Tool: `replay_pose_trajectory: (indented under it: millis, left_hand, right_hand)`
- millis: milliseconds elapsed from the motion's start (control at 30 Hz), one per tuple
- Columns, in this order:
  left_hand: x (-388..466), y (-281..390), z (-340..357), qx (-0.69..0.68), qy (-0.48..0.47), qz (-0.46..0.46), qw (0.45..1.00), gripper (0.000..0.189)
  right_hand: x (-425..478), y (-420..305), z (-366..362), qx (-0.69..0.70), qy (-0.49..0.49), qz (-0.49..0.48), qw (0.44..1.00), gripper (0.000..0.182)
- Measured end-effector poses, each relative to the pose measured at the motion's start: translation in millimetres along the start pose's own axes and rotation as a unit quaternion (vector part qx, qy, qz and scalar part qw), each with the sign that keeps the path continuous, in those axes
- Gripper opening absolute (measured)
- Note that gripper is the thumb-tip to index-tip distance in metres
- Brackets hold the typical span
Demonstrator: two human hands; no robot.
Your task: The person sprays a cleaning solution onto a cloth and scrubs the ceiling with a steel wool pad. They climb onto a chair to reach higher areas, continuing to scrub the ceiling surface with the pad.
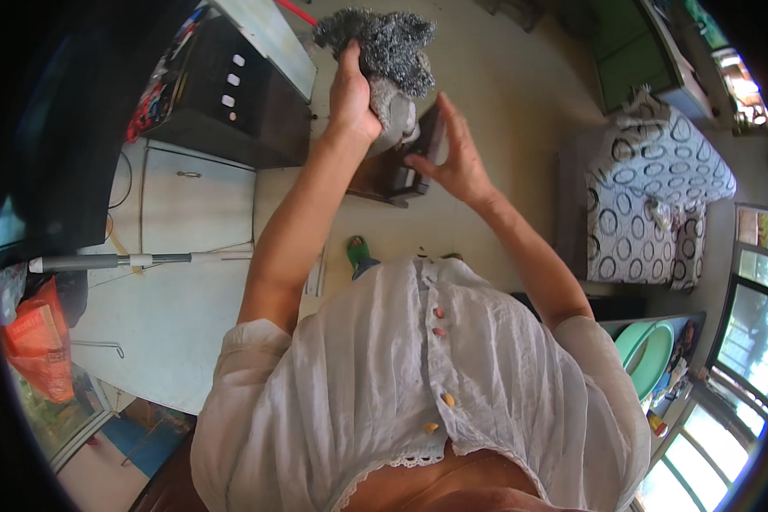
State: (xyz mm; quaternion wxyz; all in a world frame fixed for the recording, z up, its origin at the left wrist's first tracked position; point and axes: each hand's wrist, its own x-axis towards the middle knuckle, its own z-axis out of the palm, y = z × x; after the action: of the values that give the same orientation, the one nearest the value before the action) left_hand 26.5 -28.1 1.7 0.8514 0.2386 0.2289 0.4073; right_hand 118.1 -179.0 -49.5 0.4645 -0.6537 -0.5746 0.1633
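My left hand (353,96) grips a shaggy silver-grey bundle (390,48) of stringy, glinting material. A grey cloth part (390,118) hangs from the bundle's lower side, against my palm. I cannot tell whether the two are one piece. To the right, my right hand (464,157) is held apart from the bundle, with thumb and fingers spread and nothing between them. Behind that hand, lower down, a dark brown wooden piece of furniture (416,173) stands on the pale floor (505,224). My hands partly hide it.
On the left a dark cabinet (249,115) adjoins white cupboard doors (192,198). A grey-handled pole (109,261) crosses in front of them, near an orange plastic bag (41,345). A ring-patterned cloth (633,217) covers furniture at right. A green basin (643,358) stands by the windows.
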Motion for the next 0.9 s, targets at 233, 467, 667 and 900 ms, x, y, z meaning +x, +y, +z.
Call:
replay_pose_trajectory:
  millis: [233,467,667,900]
  left_hand:
    - [-25,105,-86,0.01,-0.032,0.021,0.999,0.042]
    - [-26,195,-167,0.101,0.041,-0.03,0.994,0.039]
    - [-26,235,-168,0.095,-0.011,-0.091,0.991,0.042]
    - [2,257,-145,0.19,0.027,0.116,0.975,0.033]
  right_hand:
    - [62,-53,151,0.352,0.02,0.22,0.91,0.041]
    - [144,-104,221,0.535,0.025,0.226,0.814,0.06]
    - [157,-156,211,0.36,-0.141,0.054,0.92,0.077]
    - [215,-177,157,0.367,-0.045,0.036,0.928,0.058]
